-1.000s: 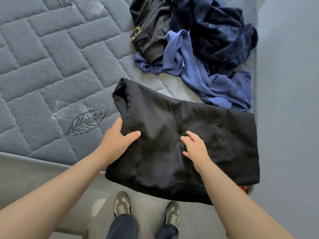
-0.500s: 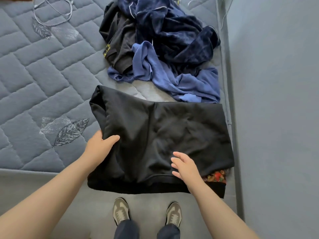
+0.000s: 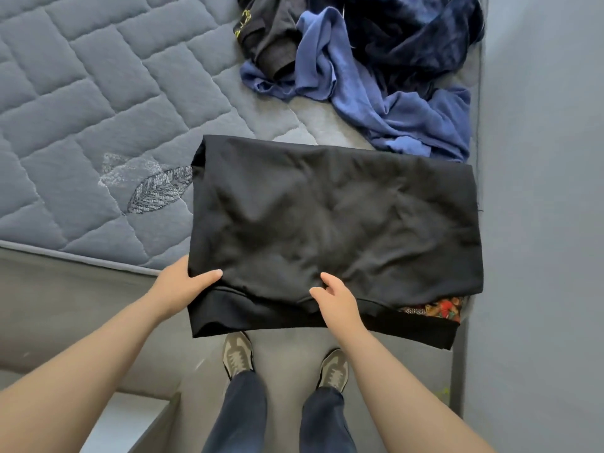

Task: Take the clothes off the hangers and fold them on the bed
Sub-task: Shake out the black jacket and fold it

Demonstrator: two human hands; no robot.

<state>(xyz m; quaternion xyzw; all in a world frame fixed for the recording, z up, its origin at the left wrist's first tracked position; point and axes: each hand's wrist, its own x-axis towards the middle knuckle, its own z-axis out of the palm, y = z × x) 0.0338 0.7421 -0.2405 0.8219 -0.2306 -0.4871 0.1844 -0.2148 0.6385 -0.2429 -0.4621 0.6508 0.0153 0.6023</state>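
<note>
At lower centre of the frame, a folded black garment [image 3: 333,223] is laid on the bed [image 3: 98,93], with its hem hung over the near edge. Its lower left corner is gripped by the left hand [image 3: 183,284], thumb laid above and fingers hidden beneath. The cloth near the hem is pinched by the right hand [image 3: 338,300], fingers curled. Both forearms are stretched forward from the bottom corners. A heap [image 3: 376,76] of blue and dark clothes is seen at upper right, just beyond the garment.

Clothes pile [image 3: 359,93] partly beyond top edge
</note>
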